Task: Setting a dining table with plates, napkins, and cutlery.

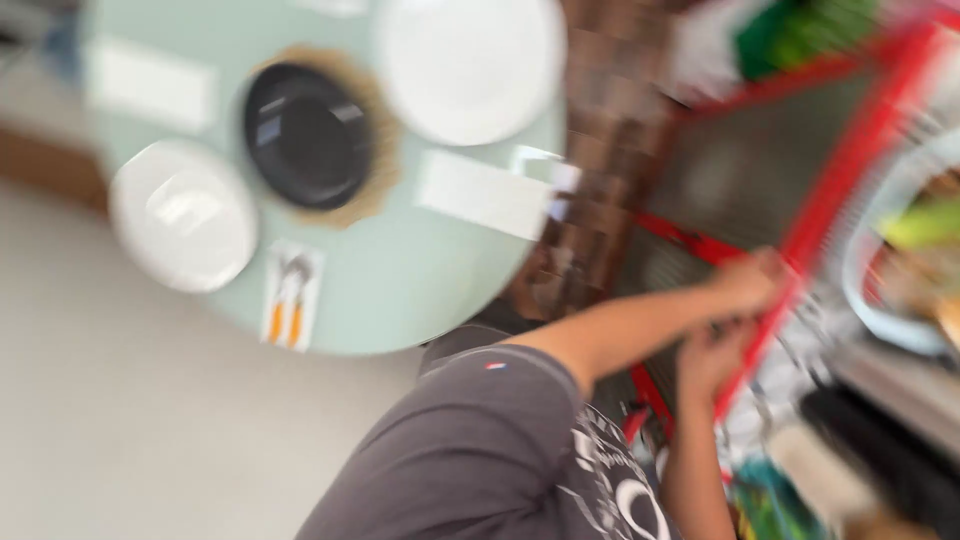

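Blurred view. Two hands at red frame (835, 170) of cart: one hand (745, 283) closed over bar, other hand (712, 358) just below, fingers curled on same bar; which is left, which right, unclear. Round table (400, 270) well apart: two white plates (183, 214), one black bowl (308, 134)

The tabletop (400, 270) is showing pale green; two plates (183, 213) are gleaming white; the bowl (308, 133) is looking black on a tan mat (372, 190); the rack frame (840, 170) is glowing red; the shirt (470, 450) is appearing grey.
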